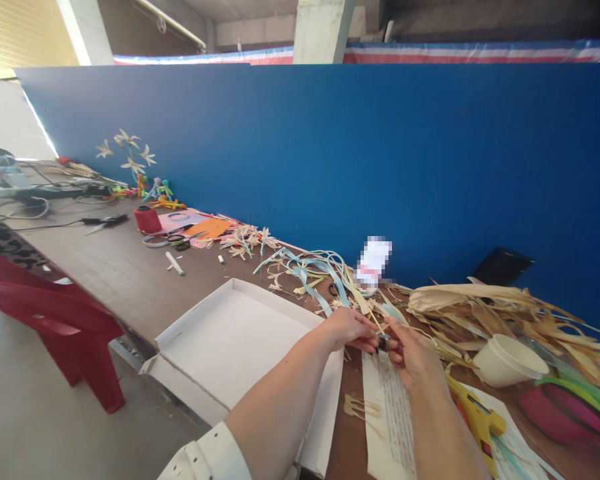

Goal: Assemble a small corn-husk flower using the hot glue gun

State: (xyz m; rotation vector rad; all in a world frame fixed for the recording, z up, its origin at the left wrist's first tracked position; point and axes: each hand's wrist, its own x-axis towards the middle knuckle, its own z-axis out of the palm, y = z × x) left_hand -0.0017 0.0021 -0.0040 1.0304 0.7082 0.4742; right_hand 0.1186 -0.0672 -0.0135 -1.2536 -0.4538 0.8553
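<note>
My left hand (pixel 349 329) and my right hand (pixel 414 353) meet over the brown table (pixel 105 267), fingers pinched together on thin strips of dried husk (pixel 380 323) and a pale blue strip. Both hands are closed on the strips between them. Just below the hands lies a long pale paper strip (pixel 393 413). A shallow white box lid (pixel 230 340) lies to the left of my left forearm. Loose blue and tan strips (pixel 310 270) lie beyond my hands.
A pile of dried corn husks (pixel 490 310) and a white cup (pixel 507 360) sit to the right, with a yellow glue gun (pixel 477 417) near my right forearm. A red spool (pixel 147 219), scissors and craft flowers lie farther left. A blue partition (pixel 380 167) backs the table; a red chair (pixel 55 320) stands at left.
</note>
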